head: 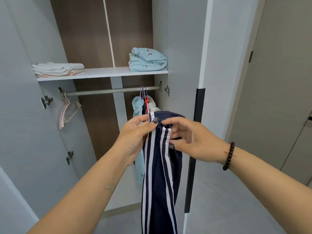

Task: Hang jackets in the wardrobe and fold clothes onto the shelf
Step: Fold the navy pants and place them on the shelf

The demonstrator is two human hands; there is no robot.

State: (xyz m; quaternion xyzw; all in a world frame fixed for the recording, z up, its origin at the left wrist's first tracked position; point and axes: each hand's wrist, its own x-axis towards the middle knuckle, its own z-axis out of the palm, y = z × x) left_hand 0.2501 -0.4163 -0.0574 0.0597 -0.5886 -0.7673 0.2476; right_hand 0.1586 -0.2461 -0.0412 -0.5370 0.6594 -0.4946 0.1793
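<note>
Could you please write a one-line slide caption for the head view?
Both hands, left hand and right hand, hold navy striped trousers before the open wardrobe's shelf.

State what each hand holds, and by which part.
Both the left hand and right hand pinch the navy striped garment at its top edge; the rest hangs down.

Wardrobe [179, 48], open, at 12 o'clock. Shelf [103, 73] inside: folded stack [57, 69] at its 9 o'clock end, folded bundle [147, 59] at its 3 o'clock end. Rail [109, 91] below shelf: bare hangers [68, 110] at 9 o'clock end, hung clothes [143, 105] at 3 o'clock end. Trousers [160, 166] in front of hung clothes, between left hand [135, 132] at 9 o'clock and right hand [189, 139] at 3 o'clock.
</note>
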